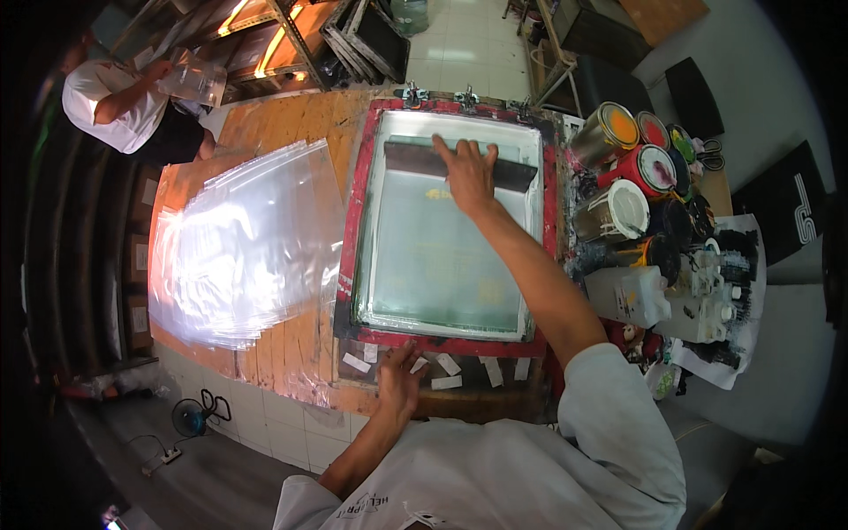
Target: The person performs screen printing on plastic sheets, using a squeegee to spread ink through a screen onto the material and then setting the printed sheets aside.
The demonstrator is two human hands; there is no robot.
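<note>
A screen printing frame (351, 256) with red edges and pale greenish mesh (433, 283) lies in front of me on a wooden table. Across the far part of the mesh stretches a long dark squeegee (412, 160), slightly tilted down to the right. My right hand (471, 177) grips it near its middle, fingers over its top edge and the arm reaching across the mesh. My left hand (400, 386) is at the frame's near edge, its fingers curled against the rim; part of its grip is hidden. Faint yellow marks show on the mesh.
Clear plastic sheets (256, 238) lie piled on the wooden table (252, 115), left of the frame. Metal clamps (468, 95) line its far edge. Open paint cans (616, 126) and plastic jugs (623, 296) crowd the right side. Another person (119, 106) stands far left, holding a clear sheet.
</note>
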